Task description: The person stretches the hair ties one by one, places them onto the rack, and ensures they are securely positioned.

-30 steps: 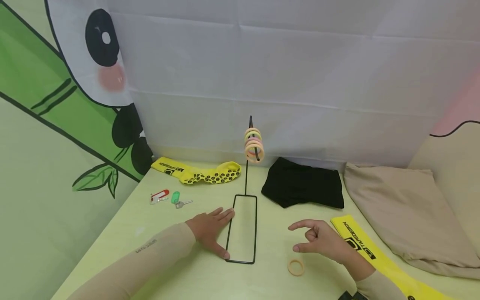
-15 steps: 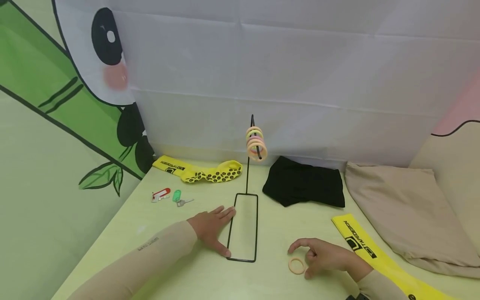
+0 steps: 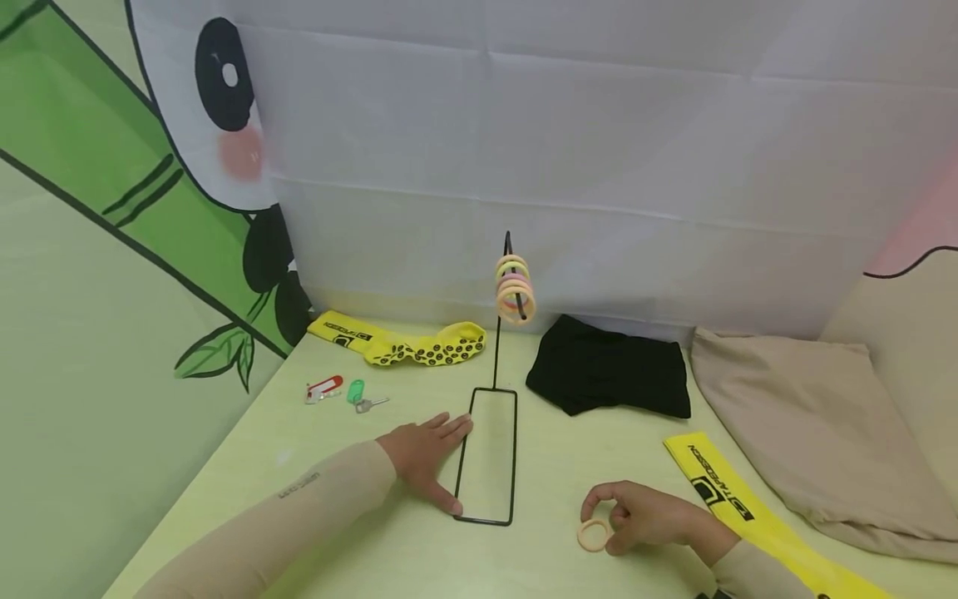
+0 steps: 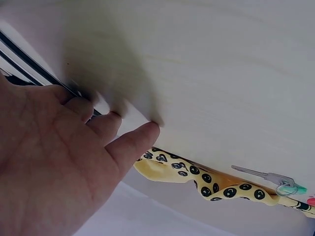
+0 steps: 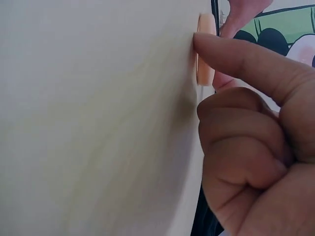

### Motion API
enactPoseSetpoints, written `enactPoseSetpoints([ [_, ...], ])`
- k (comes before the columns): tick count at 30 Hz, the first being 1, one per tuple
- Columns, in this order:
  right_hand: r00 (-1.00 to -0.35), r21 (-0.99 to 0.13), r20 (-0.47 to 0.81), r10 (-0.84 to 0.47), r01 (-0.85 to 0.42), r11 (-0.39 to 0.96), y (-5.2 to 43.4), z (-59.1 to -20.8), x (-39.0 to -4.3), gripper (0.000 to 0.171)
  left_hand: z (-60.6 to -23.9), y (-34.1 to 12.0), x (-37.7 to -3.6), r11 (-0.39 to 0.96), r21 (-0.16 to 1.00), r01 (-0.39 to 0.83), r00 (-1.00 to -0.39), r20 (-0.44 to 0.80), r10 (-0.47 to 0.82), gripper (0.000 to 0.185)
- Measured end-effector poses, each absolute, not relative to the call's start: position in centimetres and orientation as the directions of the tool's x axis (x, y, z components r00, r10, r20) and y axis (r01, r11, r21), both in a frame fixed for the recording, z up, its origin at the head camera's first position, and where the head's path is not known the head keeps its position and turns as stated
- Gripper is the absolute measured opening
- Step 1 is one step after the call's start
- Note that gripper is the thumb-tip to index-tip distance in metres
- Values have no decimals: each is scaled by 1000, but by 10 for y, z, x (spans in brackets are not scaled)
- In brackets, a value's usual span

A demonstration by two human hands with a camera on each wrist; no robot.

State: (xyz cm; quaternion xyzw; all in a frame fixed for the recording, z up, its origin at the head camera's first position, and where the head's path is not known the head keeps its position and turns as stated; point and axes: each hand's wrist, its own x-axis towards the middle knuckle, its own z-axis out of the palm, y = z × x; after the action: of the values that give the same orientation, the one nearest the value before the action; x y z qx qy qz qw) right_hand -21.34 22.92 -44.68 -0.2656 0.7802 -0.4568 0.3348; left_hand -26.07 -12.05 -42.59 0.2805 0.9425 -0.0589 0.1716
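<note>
Right hand [image 3: 647,517] near the front edge of the surface [image 3: 539,466], toward its right side: fingers curled, index finger and thumb pinching a peach-coloured ring [image 3: 595,535] that lies flat on the surface; in the right wrist view, index fingertip [image 5: 206,42] pressed to the edge of the ring [image 5: 205,49], the other fingers folded into the palm. Ring small, round, matt, open in the middle, pale orange-pink.

Left hand [image 3: 427,453] left of the ring and well apart from it, flat on the surface with fingers straight and spread, gripping nothing; fingertips and thumb touching the left side of the black wire base [image 3: 488,456] of a stand. In the left wrist view, fingers [image 4: 130,145] laid against the surface beside the dark wire [image 4: 29,69].

Wire base a thin rectangular loop lying flat mid-surface, an upright rod rising from its far end. On the hook at the top of the rod, a stack of rings [image 3: 515,289] in yellow, pink and peach, hanging close together.

Right of the right hand, a yellow band [image 3: 718,495] with black lettering along the right edge. Farther back, keys with red and green tags [image 3: 340,391] toward the left edge, a black folded cloth [image 3: 609,366] right of the rod, a yellow dotted sock [image 3: 412,343] by the far edge, a beige cloth [image 3: 816,424] at the far right corner.
</note>
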Motion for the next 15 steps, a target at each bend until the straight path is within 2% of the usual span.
enactPoseSetpoints([
  [9,-649,-874,-268,-712,-147,463,228,-444,-211,27,-425,-122,-261,833,-14,552,-782,-354,513,120],
  [15,-684,-872,-206,-699,-196,448,224,-443,-211,23,-425,-121,-263,831,-7,557,-777,-358,517,120],
])
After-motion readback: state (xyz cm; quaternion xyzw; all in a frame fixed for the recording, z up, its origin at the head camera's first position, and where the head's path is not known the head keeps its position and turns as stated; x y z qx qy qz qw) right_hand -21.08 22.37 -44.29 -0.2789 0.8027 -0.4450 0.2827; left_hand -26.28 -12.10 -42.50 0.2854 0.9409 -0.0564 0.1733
